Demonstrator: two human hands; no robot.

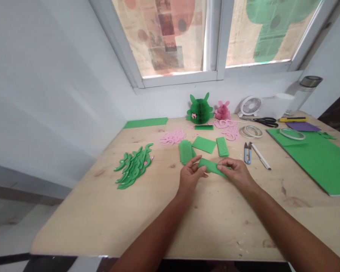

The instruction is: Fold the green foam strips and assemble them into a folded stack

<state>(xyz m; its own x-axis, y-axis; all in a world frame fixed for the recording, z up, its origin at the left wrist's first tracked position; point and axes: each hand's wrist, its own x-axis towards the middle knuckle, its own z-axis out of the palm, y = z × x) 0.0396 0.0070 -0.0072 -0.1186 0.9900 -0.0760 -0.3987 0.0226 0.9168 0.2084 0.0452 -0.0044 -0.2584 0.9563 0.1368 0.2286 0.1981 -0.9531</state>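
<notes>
A narrow piece of green paper spans between my two hands, low over the wooden table. My left hand pinches its left end between thumb and fingers. At the other end, my right hand grips it, thumb on top. Just beyond lie a stack of green paper strips, a green paper rectangle and a smaller green piece with a drawn outline. Whether the held paper is folded or a single layer, I cannot tell.
Green cutouts and pink cutouts lie left. Thread snips, a white pen, tape rolls, black scissors and a large green sheet lie right. Behind stand a green paper figure and a small fan.
</notes>
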